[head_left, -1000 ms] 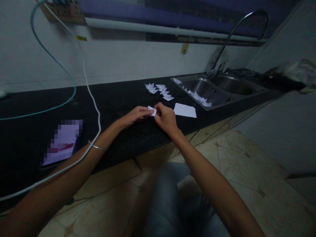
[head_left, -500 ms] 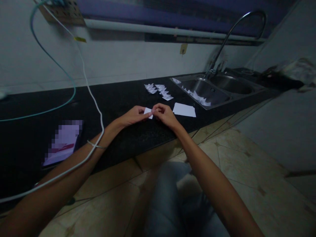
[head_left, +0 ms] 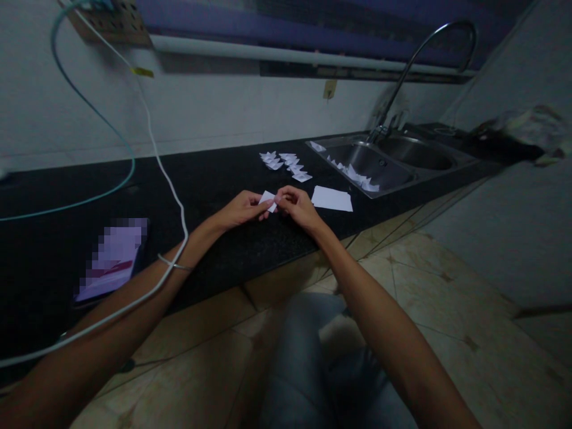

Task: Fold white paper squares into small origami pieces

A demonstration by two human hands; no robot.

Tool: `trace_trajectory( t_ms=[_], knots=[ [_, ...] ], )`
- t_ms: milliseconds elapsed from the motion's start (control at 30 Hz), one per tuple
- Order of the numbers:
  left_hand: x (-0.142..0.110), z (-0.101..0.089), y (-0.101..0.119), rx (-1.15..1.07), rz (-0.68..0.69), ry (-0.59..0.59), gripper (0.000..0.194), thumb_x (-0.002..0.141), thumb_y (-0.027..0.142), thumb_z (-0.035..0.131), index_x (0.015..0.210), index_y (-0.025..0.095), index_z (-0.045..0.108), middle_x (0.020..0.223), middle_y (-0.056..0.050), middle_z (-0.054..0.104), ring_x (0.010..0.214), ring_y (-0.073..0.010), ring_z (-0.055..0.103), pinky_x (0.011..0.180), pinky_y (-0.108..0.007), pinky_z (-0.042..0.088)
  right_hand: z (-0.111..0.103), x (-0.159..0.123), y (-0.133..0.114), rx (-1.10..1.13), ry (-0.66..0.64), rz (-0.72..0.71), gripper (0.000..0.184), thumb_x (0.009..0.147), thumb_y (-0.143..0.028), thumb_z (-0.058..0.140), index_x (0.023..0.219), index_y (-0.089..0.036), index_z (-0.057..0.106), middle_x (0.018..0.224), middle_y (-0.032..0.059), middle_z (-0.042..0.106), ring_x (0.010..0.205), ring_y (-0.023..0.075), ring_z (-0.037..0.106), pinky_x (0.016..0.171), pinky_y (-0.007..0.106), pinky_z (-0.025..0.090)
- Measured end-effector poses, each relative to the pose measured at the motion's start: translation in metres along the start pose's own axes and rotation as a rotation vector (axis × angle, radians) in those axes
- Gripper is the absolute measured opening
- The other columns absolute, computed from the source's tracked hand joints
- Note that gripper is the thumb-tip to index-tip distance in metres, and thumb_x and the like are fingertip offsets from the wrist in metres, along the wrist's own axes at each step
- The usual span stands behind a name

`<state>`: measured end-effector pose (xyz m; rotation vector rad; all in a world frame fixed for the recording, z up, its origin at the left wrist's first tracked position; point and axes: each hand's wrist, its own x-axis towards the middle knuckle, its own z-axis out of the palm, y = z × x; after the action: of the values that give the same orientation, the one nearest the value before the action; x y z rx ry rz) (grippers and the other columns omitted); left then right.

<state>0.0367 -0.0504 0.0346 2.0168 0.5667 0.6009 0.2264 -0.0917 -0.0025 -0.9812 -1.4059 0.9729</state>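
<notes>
"What is held?"
"A small white paper (head_left: 267,199), pinched over the table (head_left: 214,179) by left hand (head_left: 242,210) and right hand (head_left: 299,208), both nearly closed; folded papers (head_left: 292,168) are seen at its one o'clock."

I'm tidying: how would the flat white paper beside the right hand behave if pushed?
The white paper looks thin, so it's probably light and flexible. Lying flat, it should slide rather than tip. Its uneven edges suggest loose sheets that might separate.
</notes>
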Motion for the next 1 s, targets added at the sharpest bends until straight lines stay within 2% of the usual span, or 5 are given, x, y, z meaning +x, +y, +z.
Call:
trace_trajectory(
  t_ms=[200, 400, 567, 833, 1000],
  knots=[
    [0.0, -0.002, -0.003, -0.014, -0.057, 0.061, 0.041, 0.089, 0.05, 0.065, 0.071, 0.013, 0.068, 0.058, -0.001, 0.06, 0.047, -0.007, 0.045, 0.043, -0.019, 0.028, -0.002, 0.003, 0.005, 0.024, 0.097, 0.004, 0.03, 0.076, -0.045, 0.074, 0.081, -0.021, 0.058, 0.08, -0.0006, 0.059, 0.07, 0.0126, 0.056, 0.056, 0.023, 0.047],
    [0.001, -0.006, -0.012, -0.042, -0.025, 0.033, 0.049, 0.088, 0.058, 0.064, 0.067, 0.014, 0.064, 0.055, 0.0, 0.056, 0.044, -0.006, 0.042, 0.041, -0.019, 0.028, 0.0, 0.0, 0.003, 0.049, 0.056, 0.015, 0.035, 0.075, -0.047, 0.077, 0.088, -0.023, 0.056, 0.074, -0.0023, 0.06, 0.065, 0.0119, 0.058, 0.052, 0.022, 0.046],
    [0.002, 0.0, -0.009, -0.085, -0.027, 0.139, 0.046, 0.084, 0.058, 0.068, 0.072, 0.015, 0.062, 0.058, 0.0, 0.056, 0.049, -0.0077, 0.048, 0.044, -0.019, 0.034, 0.0, -0.004, -0.005, 0.014, -0.018, -0.086, 0.041, 0.075, -0.045, 0.079, 0.106, -0.024, 0.062, 0.095, 0.0017, 0.068, 0.075, 0.0137, 0.061, 0.06, 0.025, 0.051],
    [0.002, 0.0, -0.017, -0.306, -0.057, 0.211, 0.042, 0.082, 0.042, 0.074, 0.115, 0.021, 0.057, 0.084, -0.003, 0.066, 0.064, -0.0119, 0.064, 0.04, -0.016, 0.036, -0.002, -0.004, -0.005, 0.004, 0.055, -0.096, 0.033, 0.077, -0.045, 0.078, 0.099, -0.021, 0.072, 0.097, 0.0045, 0.072, 0.083, 0.0173, 0.065, 0.064, 0.029, 0.052],
    [0.002, -0.002, -0.016, -0.316, 0.006, 0.258, 0.037, 0.076, 0.035, 0.079, 0.107, 0.02, 0.063, 0.094, -0.006, 0.069, 0.073, -0.0146, 0.067, 0.041, -0.016, 0.04, -0.001, -0.006, -0.008, 0.015, 0.081, -0.061, 0.033, 0.078, -0.049, 0.077, 0.098, -0.023, 0.071, 0.098, 0.0038, 0.071, 0.081, 0.0172, 0.064, 0.057, 0.028, 0.051]
  ],
)
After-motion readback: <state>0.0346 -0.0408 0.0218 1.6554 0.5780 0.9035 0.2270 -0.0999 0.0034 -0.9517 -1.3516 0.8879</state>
